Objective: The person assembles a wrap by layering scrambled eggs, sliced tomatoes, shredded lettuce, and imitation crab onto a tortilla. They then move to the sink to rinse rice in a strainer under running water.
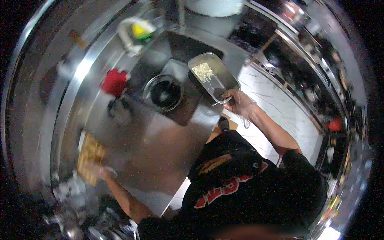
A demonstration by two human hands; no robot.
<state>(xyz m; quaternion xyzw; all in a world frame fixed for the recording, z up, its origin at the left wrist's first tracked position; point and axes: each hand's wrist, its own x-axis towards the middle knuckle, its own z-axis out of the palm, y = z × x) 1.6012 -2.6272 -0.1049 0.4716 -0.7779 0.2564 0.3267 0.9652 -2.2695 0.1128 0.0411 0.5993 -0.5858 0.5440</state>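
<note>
My right hand (240,103) grips the near end of a deep rectangular food container (224,76). Pale shredded food (203,72) lies heaped at the container's far end, which hangs over the edge of the sink area. Over at the left, my left hand (97,172) is at the near part of a shallow tray of yellowish pieces (91,154). Motion smears the fingers of that hand, so whether they hold or touch any pieces cannot be made out.
A steel counter (148,148) spans the middle. Around the dark sink (192,44) are a round dark-bottomed bowl (164,93), a red object (115,82) and a white container with yellow and green contents (138,32). Metal utensils (74,230) crowd the lower left. Kitchen equipment (308,80) lines the right.
</note>
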